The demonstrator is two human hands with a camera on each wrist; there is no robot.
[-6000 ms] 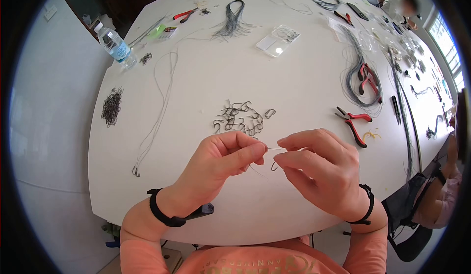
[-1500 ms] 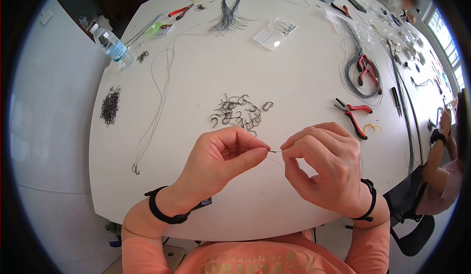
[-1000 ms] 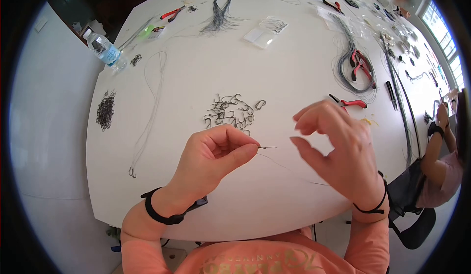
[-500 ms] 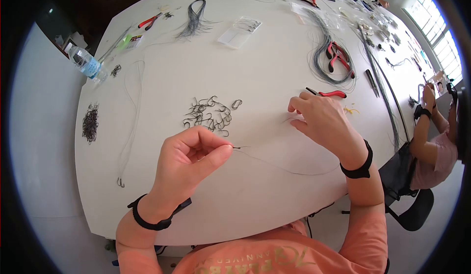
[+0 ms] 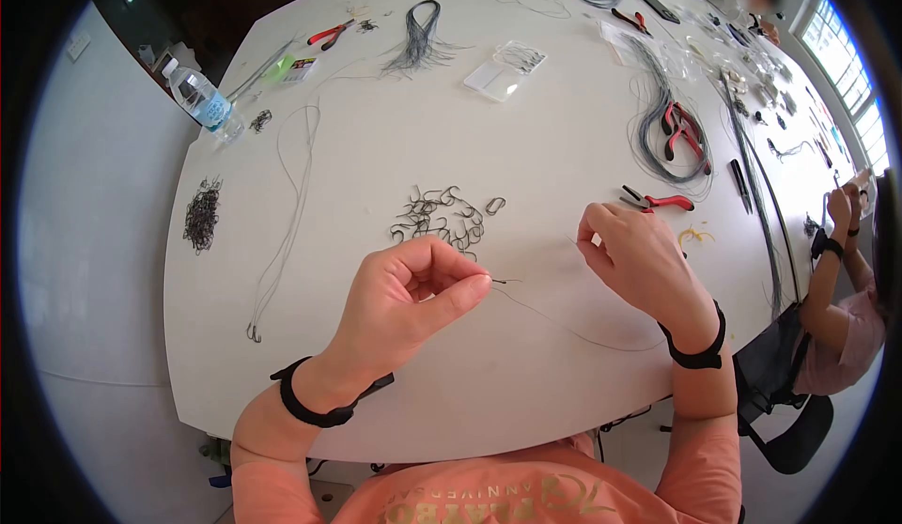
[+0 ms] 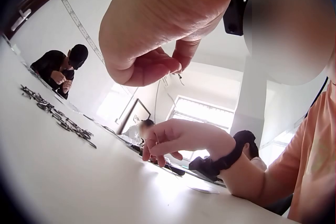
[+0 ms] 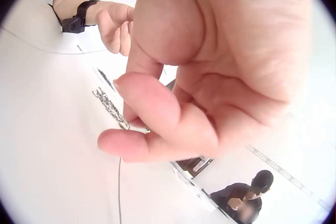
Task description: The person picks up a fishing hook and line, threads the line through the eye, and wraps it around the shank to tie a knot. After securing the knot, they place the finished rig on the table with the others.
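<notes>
My left hand (image 5: 413, 294) pinches a small fish hook between thumb and fingertips; only a dark bit of the shank (image 5: 500, 282) and a short line end show past them. From there a thin fishing line (image 5: 601, 344) runs in a slack curve rightward, passing under my right wrist. My right hand (image 5: 644, 252), fingers bent, pinches a stretch of this line, its tip poking out left of the fingertips. Red-handled pliers (image 5: 669, 202) lie just beyond the right hand. A pile of fish hooks (image 5: 442, 216) lies beyond the left hand.
A darker hook pile (image 5: 202, 214) and a long looped line (image 5: 303, 186) lie at the left. Near a water bottle (image 5: 209, 101) are more pliers (image 5: 331, 34). A clear plastic box (image 5: 503, 73) and coiled line bundles (image 5: 648, 139) lie farther off. Another person sits at the right.
My right hand has left the fingertips of my left hand and moved right, toward the red-handled pliers. A slack curve of line now shows. The left hand keeps its pinch.
</notes>
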